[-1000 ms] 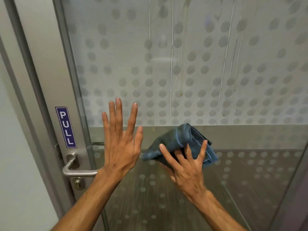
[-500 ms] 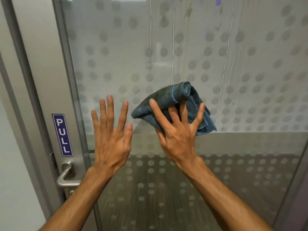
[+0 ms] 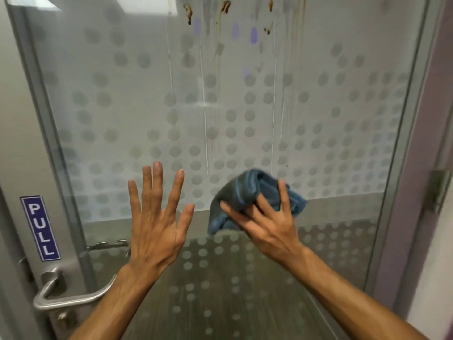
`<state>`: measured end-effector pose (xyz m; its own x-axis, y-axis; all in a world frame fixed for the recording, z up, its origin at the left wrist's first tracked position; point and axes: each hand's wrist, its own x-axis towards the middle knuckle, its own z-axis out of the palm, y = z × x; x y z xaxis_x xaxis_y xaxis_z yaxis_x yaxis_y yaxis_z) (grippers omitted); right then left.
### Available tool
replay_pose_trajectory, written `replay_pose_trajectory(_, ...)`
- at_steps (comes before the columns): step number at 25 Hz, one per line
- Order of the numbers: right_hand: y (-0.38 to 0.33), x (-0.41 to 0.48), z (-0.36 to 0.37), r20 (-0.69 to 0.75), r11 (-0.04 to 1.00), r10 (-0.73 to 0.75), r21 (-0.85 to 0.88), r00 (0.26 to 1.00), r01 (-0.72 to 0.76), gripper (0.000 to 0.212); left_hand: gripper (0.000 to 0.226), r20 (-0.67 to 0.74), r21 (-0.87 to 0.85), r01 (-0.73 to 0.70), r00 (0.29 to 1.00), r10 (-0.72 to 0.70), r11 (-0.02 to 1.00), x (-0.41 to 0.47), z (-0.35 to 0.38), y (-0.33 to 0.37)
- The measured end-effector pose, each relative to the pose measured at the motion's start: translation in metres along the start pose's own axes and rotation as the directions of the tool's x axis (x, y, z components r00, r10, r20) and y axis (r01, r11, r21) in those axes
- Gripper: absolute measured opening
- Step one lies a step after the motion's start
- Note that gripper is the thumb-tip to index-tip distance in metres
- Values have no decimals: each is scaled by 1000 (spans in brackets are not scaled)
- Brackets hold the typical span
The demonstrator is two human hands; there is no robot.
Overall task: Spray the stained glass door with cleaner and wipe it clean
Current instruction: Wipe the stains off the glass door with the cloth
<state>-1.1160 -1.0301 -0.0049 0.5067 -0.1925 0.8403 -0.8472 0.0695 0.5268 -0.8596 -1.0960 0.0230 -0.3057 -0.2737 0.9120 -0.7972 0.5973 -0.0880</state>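
Two hands at the dotted glass door [image 3: 245, 114], one flat, one pressing a cloth.

Our left hand [image 3: 157, 217] is spread with its fingers apart, flat toward the pane and grasping nothing. Our right hand [image 3: 267, 222] presses a bunched blue cloth [image 3: 247, 190] against the glass, fingers splayed over it, near the lower edge of the frosted band. Brown stains [image 3: 188, 13] and thin drip runs sit high on the pane, well above the cloth. At left, a PULL sign [image 3: 40, 228] hangs above the metal handle [image 3: 71, 298].
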Motion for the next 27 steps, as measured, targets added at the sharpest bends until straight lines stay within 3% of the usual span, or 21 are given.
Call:
replay_pose_trajectory(5,57,63,-11,-82,972,228,-37,970,-232,50,68,7,-16,0,1000,0,1000,15,5,29)
replay_pose_trajectory(10,21,15,-6,-6,849,518,125,855,-514,51,69,2,-30,-15,1000,15,999,21,12,48)
replay_pose_trajectory(15,2,-68,-5,134,923,346,128,929,-362,78,70,-6,-47,-59,998,59,997,26,18,68)
replay_pose_trajectory(18,19,-53,-11,160,937,289,157,944,-313,60,72,7,-40,-60,998,61,997,37,15,77)
replay_pose_trajectory(20,43,-21,-16,138,915,341,176,930,-362,46,72,7,-50,-63,998,64,997,51,10,80)
replay_pose_trajectory(23,93,44,-23,60,884,436,156,898,-440,56,70,-2,-51,-45,999,45,998,71,-1,79)
replay_pose_trajectory(27,108,113,-15,-64,749,656,176,752,-638,66,69,3,-34,6,1000,-5,999,87,-16,64)
